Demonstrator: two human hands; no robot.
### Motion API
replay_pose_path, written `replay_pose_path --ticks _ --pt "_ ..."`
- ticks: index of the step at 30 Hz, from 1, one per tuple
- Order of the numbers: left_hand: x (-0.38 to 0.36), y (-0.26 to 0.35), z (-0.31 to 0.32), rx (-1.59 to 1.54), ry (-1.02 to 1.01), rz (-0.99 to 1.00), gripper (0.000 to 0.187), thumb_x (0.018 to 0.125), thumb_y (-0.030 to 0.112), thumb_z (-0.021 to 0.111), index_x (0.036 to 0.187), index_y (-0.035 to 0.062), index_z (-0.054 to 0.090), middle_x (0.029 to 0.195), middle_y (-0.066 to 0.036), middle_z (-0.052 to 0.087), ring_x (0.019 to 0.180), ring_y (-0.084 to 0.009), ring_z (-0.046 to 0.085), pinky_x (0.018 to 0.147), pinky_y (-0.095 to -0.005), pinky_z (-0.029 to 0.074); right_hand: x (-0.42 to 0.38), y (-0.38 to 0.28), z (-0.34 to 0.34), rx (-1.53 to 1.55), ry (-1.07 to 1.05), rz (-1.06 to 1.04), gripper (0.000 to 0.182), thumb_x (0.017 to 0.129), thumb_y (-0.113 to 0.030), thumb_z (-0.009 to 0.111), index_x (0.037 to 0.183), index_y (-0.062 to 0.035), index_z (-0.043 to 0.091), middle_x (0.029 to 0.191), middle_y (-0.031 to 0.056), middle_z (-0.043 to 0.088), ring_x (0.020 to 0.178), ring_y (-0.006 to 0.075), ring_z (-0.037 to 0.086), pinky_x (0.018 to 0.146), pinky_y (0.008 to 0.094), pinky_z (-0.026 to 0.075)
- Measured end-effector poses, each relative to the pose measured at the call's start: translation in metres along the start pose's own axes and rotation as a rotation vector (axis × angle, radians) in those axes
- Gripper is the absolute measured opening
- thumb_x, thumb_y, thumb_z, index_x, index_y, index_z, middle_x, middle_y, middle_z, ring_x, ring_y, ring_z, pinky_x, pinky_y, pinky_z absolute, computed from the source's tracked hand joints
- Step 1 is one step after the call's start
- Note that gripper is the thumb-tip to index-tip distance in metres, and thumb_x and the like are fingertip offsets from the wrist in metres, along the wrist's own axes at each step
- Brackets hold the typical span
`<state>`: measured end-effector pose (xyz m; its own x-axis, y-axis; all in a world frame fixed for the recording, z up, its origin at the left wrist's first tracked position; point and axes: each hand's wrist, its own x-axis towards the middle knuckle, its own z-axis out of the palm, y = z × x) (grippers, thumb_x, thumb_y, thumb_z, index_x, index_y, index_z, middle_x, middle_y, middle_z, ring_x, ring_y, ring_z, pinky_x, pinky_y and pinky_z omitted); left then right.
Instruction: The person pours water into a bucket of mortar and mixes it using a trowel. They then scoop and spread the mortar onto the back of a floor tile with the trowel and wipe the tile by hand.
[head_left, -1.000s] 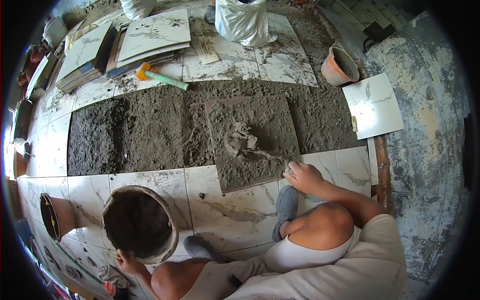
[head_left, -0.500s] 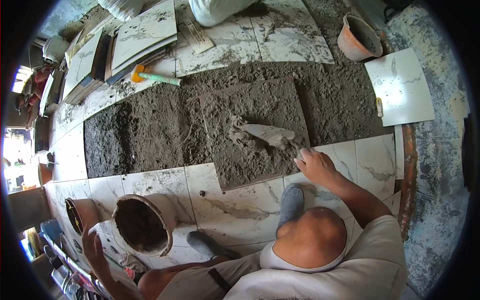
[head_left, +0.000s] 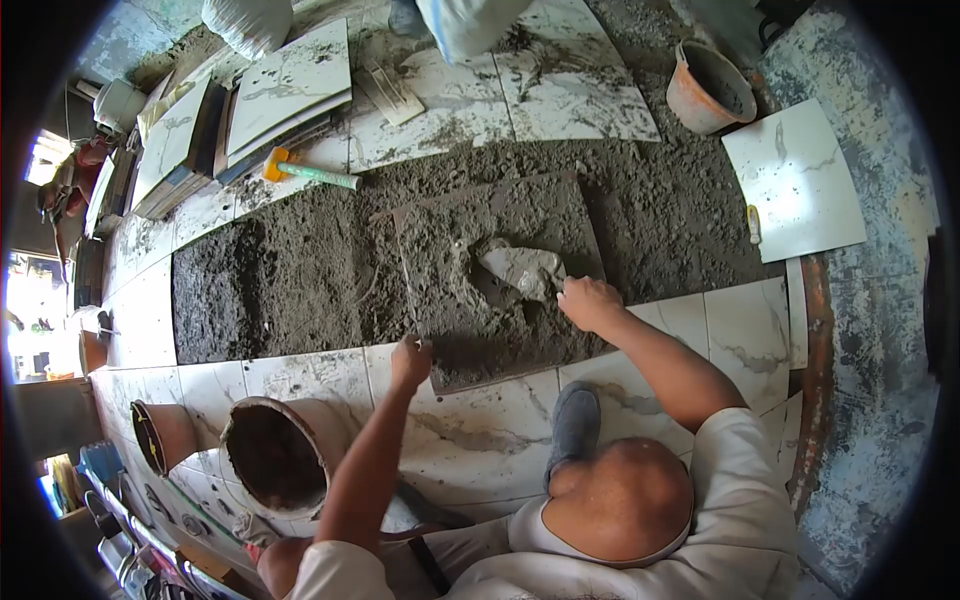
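Observation:
In my right hand (head_left: 590, 302) I grip the handle of a mortar-coated trowel (head_left: 524, 268). Its blade lies in wet grey mortar (head_left: 465, 280) spread over the back of a square tile (head_left: 545, 368). My left hand (head_left: 411, 360) is closed at the tile's near left corner, over the border of the laid floor; what its fingers hold, if anything, is hidden. Beneath and around the tile lies a bed of grey mortar (head_left: 310, 270).
Two buckets (head_left: 300, 430) (head_left: 170, 435) stand on the marbled floor tiles at lower left. A yellow-headed mallet (head_left: 315, 174) lies by stacked tiles (head_left: 290, 85). At right are another bucket (head_left: 700, 100), a leaning white tile (head_left: 800, 180) and a wall (head_left: 880, 300).
My left hand has come from beside the buckets to the tile's near left corner and closed. My right hand has drawn the trowel slightly left across the mortar.

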<state>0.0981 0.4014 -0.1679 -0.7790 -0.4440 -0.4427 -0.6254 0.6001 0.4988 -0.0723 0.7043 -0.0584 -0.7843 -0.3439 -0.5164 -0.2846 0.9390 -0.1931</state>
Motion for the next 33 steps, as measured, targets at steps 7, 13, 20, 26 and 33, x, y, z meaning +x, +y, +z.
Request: replay_pose_path --ticks 7,13,20,26,33 --pt "-0.017 -0.005 0.016 -0.296 0.238 -0.081 0.030 0.083 0.024 0.062 0.101 -0.0006 0.066 0.092 -0.020 0.067 0.088 -0.0336 0.065 0.078 -0.0398 0.049 -0.041 -0.011 -0.032 0.062 -0.036 0.054 0.039 0.089 -0.038 0.054 0.094 -0.0011 0.066 0.095 0.0259 0.065 0.093 0.0432 0.062 0.083 0.0500 0.050" --pt "-0.030 -0.023 0.028 -0.285 0.130 -0.175 0.021 0.082 0.018 0.064 0.088 -0.0024 0.065 0.081 -0.018 0.068 0.080 -0.0312 0.066 0.075 -0.0379 0.050 -0.044 -0.027 -0.047 -0.039 0.013 0.001 0.033 0.092 -0.035 0.051 0.093 -0.0035 0.061 0.087 0.0243 0.066 0.085 0.0414 0.064 0.077 0.0493 0.052" --pt "-0.031 -0.027 0.026 -0.294 0.119 -0.163 0.015 0.078 0.014 0.066 0.081 -0.0011 0.064 0.078 -0.018 0.066 0.077 -0.0356 0.064 0.072 -0.0413 0.049 0.034 -0.015 -0.014 -0.074 -0.039 0.076 0.037 0.092 -0.036 0.050 0.097 -0.0021 0.062 0.102 0.0239 0.064 0.098 0.0398 0.062 0.084 0.0497 0.050" --pt "-0.029 -0.022 0.022 -0.331 0.083 -0.237 0.015 0.079 0.014 0.067 0.081 0.0001 0.065 0.077 -0.019 0.066 0.076 -0.0354 0.064 0.072 -0.0412 0.048 0.036 -0.011 -0.018 0.058 -0.121 0.161 0.041 0.092 -0.039 0.048 0.108 -0.0035 0.061 0.111 0.0218 0.062 0.105 0.0417 0.057 0.090 0.0491 0.046" --pt "-0.030 -0.022 0.025 -0.311 0.122 -0.225 0.017 0.077 0.016 0.068 0.081 -0.0009 0.067 0.075 -0.018 0.067 0.073 -0.0318 0.066 0.070 -0.0387 0.049 0.034 0.021 -0.007 0.060 -0.063 0.224 0.045 0.093 -0.041 0.047 0.113 -0.0019 0.059 0.117 0.0237 0.059 0.109 0.0404 0.055 0.092 0.0485 0.045"
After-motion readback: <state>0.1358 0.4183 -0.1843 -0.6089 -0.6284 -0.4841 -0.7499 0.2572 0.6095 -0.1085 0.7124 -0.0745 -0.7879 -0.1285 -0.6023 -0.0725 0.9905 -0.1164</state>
